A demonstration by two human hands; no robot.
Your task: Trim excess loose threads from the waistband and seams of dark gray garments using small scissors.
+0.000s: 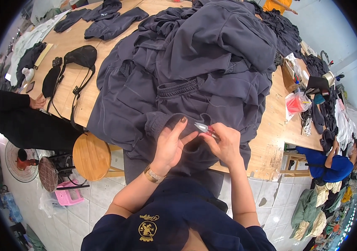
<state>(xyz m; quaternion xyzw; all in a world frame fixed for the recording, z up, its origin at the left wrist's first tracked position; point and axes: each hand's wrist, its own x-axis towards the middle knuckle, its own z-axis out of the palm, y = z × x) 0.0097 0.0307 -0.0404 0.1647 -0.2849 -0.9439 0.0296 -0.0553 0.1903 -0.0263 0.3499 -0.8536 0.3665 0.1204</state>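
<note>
Dark grey garments (224, 37) lie heaped on the wooden table in front of me. At the near edge of the heap, one garment's gathered elastic band (155, 124) forms a loop close to my hands. My left hand (168, 148) is against this band with its fingers spread apart; some of them are partly hidden. In my right hand (227, 144) is a pair of thread snips (201, 126), silver blades pointing left toward my left fingers. Another gathered waistband (178, 89) shows a little farther up the heap.
A black bag with straps (80, 58) lies on the table (266, 154) at left, near another person's hand (37, 101). A round wooden stool (91, 156) stands below. At right are a red drink in a plastic cup (297, 102) and a seated person in blue (333, 167).
</note>
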